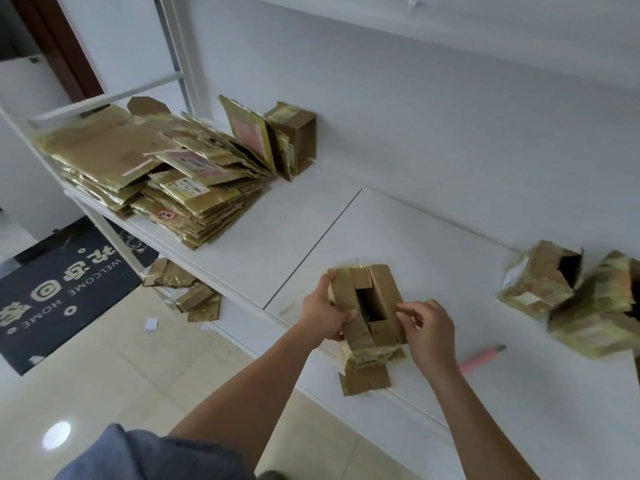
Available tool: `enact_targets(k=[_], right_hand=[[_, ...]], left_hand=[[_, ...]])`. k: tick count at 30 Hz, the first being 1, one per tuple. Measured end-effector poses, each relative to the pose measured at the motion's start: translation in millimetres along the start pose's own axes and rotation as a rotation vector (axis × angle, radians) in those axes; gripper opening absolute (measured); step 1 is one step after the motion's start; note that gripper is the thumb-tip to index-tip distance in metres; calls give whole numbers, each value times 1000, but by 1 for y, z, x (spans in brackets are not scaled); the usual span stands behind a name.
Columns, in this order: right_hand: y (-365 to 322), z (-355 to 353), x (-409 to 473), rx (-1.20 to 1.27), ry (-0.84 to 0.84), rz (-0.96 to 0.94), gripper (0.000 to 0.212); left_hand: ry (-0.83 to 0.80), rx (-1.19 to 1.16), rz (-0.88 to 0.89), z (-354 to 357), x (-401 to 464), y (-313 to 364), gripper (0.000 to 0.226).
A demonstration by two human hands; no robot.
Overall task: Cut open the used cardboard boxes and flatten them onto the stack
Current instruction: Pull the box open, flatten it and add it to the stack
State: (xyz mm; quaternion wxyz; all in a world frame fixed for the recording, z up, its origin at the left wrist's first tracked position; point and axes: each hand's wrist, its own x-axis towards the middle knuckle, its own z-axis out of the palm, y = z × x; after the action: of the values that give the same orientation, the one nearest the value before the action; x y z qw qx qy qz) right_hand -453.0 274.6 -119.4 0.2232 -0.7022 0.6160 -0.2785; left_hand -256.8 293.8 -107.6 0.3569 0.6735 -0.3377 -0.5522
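A small brown cardboard box [375,299] with opened flaps stands on the white table [433,271] near its front edge. My left hand [323,311] grips the box's left side flap, thumb on the inside. My right hand [427,329] sits at the box's right side with its fingers curled at the right flap; contact is unclear. A tall stack of flattened boxes [156,174] lies at the table's far left end. A pink box cutter [481,358] lies on the table to the right of my right hand.
Two uncut taped boxes [540,278] [602,313] sit at the right. One upright box [298,140] leans by the wall behind the stack. Cardboard scraps [187,289] lie on the tiled floor beside a dark doormat [59,289].
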Motion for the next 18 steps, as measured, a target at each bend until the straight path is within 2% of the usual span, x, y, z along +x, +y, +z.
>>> enact_targets(k=[2, 5, 12, 15, 18], right_hand=[[-2, 6, -7, -16, -108, -30, 21], [2, 8, -22, 148, -220, 36, 29], [3, 8, -20, 202, -199, 79, 28], [5, 8, -20, 229, -196, 95, 28], [5, 7, -21, 250, -202, 104, 29]], left_hand=[[4, 9, -8, -2, 2, -1, 80], [5, 23, -16, -1, 3, 0, 80], [26, 164, -73, 9, 2, 14, 85], [122, 291, -52, 22, 2, 18, 92], [175, 350, -32, 29, 1, 19, 86]])
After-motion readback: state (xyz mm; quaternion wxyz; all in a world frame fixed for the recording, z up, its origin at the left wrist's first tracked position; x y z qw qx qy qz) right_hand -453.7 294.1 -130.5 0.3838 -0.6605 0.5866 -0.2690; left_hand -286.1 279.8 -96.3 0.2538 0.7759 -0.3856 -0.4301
